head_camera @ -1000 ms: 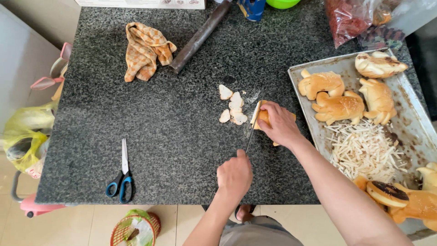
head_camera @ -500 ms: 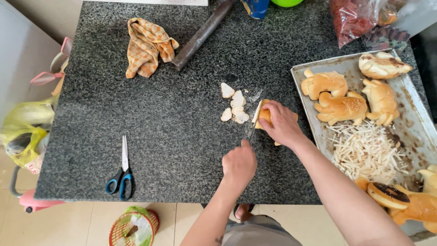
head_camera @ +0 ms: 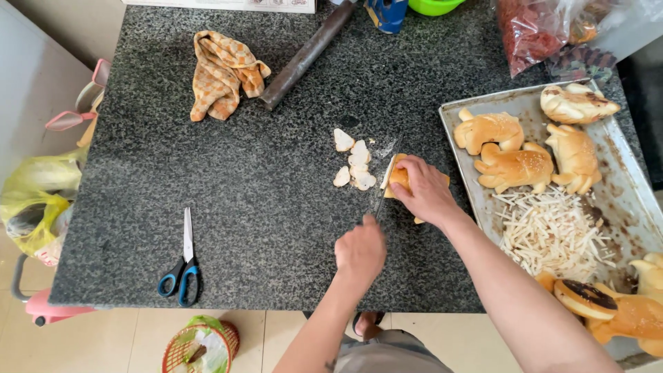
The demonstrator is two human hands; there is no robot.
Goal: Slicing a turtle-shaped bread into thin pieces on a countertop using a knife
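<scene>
My right hand point(head_camera: 423, 190) presses down on a golden bread roll point(head_camera: 400, 177) lying on the dark granite counter point(head_camera: 228, 186). My left hand point(head_camera: 360, 251) grips the handle of a knife point(head_camera: 385, 183) whose blade rests against the roll's cut end. Several white slices of bread point(head_camera: 354, 164) lie just left of the blade.
A metal tray point(head_camera: 621, 193) at the right holds animal-shaped buns point(head_camera: 514, 166) and a heap of thin bread strips point(head_camera: 552, 231). Blue-handled scissors point(head_camera: 182, 262) lie at the front left. An orange checked cloth point(head_camera: 221, 72) and a dark rolling pin point(head_camera: 307, 52) lie at the back.
The knife and both hands stay at the roll; my left hand has shifted slightly with the cutting stroke. The camera view has drifted a little.
</scene>
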